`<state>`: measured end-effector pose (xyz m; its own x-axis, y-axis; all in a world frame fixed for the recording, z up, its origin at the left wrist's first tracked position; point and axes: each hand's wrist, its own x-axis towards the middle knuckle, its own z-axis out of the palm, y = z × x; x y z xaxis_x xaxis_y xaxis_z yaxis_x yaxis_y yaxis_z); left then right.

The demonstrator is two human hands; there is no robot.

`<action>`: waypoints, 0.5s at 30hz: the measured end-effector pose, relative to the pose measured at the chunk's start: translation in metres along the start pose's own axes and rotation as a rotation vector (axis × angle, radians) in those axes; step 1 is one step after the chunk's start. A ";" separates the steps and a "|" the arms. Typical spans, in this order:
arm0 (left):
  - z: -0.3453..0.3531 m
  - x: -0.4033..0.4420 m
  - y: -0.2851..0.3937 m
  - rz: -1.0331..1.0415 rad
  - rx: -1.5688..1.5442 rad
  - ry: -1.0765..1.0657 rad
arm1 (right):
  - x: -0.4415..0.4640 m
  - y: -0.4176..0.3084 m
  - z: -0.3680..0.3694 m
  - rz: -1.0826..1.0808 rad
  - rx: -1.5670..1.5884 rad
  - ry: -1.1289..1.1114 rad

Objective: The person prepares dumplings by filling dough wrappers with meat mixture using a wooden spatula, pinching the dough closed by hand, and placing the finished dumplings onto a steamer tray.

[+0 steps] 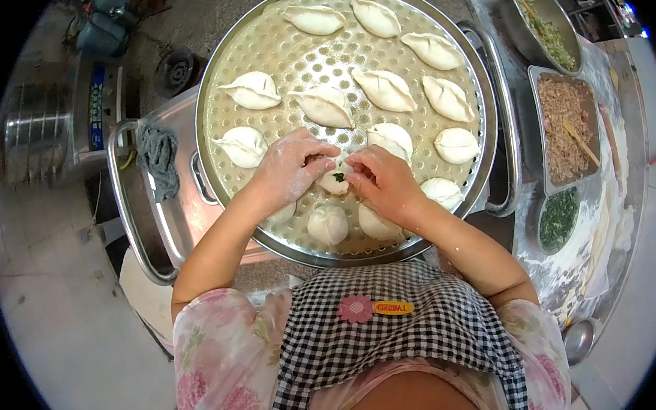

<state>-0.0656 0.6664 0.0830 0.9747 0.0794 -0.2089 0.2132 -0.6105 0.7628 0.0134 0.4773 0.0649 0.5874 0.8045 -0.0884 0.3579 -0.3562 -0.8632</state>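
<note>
A small white dough dumpling is pinched between my two hands over the steamer tray, with dark green filling showing through an opening in its top. My left hand grips its left side with thumb and fingers, and flour dusts the skin. On the other side, the fingers of my right hand are closed on the dough edge. Below them is a large round perforated metal steamer tray bearing several shaped dumplings, such as a pleated one just beyond my hands and a round one nearer my body.
To the right, a floured worktop holds a metal tray of minced filling, a bowl of chopped greens and a smaller container of dark green filling. A grey cloth hangs over the metal cart handle at left.
</note>
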 end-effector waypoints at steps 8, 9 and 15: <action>0.004 -0.002 -0.004 0.090 -0.051 0.050 | 0.009 -0.001 0.003 -0.090 -0.034 -0.035; 0.004 -0.002 -0.005 0.103 -0.049 0.054 | 0.010 -0.001 0.002 -0.072 -0.008 -0.050; -0.005 -0.013 0.012 -0.096 -0.280 -0.020 | 0.018 -0.024 -0.017 0.180 0.174 -0.230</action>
<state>-0.0754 0.6619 0.0974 0.9483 0.1088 -0.2982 0.3172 -0.3598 0.8775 0.0275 0.4918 0.0921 0.4433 0.8293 -0.3401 0.1221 -0.4318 -0.8937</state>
